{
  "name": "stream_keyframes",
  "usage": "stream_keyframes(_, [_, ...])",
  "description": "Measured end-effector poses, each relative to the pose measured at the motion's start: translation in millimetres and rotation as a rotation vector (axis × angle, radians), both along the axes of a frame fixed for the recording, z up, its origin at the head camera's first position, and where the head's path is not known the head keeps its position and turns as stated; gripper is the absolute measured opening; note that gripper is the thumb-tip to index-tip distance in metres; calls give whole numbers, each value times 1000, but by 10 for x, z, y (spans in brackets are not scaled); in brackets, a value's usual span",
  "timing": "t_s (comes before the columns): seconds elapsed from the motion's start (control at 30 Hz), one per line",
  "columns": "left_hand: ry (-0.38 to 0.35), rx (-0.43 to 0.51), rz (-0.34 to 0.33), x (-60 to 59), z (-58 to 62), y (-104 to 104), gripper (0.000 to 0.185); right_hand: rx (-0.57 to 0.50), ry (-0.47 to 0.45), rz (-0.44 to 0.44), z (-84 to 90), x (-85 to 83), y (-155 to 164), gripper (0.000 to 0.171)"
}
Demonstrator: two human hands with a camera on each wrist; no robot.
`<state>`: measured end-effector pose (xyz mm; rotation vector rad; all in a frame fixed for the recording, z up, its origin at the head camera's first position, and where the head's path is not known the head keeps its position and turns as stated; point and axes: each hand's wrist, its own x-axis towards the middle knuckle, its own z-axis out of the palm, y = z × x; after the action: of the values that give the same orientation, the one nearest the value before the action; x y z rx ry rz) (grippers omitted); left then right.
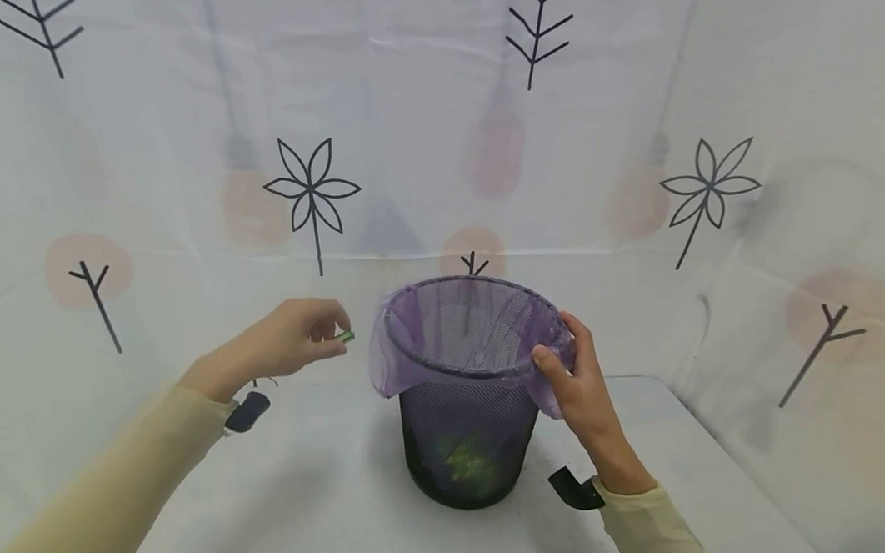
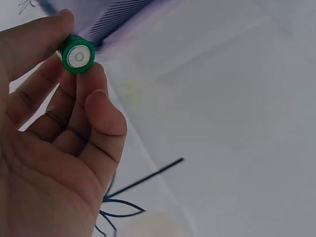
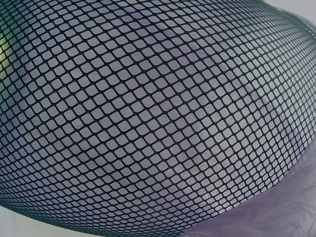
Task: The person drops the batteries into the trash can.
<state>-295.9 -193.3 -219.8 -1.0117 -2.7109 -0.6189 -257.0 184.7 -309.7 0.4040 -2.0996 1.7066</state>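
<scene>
My left hand [image 1: 299,336] pinches a small green battery [image 1: 346,337] between thumb and fingertips, left of the wastebasket and apart from it. In the left wrist view the battery [image 2: 78,55] points its round silver end at the camera. A black mesh wastebasket [image 1: 469,442] stands upright, with a purple bag [image 1: 398,366] lining it and folded over its rim. On the right side, my right hand [image 1: 587,394] grips the rim through the bag, thumb at the front. Only mesh [image 3: 148,113] and a strip of purple bag [image 3: 266,212] fill the right wrist view; the hand is out of that frame.
The wastebasket stands on a white table [image 1: 303,484]. Something yellow-green [image 1: 467,459] shows through the mesh low in the basket, too blurred to name. A white cloth [image 1: 420,144] with printed plants hangs behind and at the sides.
</scene>
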Motion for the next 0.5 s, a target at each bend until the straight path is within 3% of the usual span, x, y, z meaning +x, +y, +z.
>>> stream_keyframes(0.23, [19, 24, -32, -121, 271, 325, 19, 8, 4, 6, 17, 20, -11, 69])
stream_keyframes(0.5, [-29, 22, -97, -276, 334, 746, 18, 1, 1, 6, 22, 19, -7, 69])
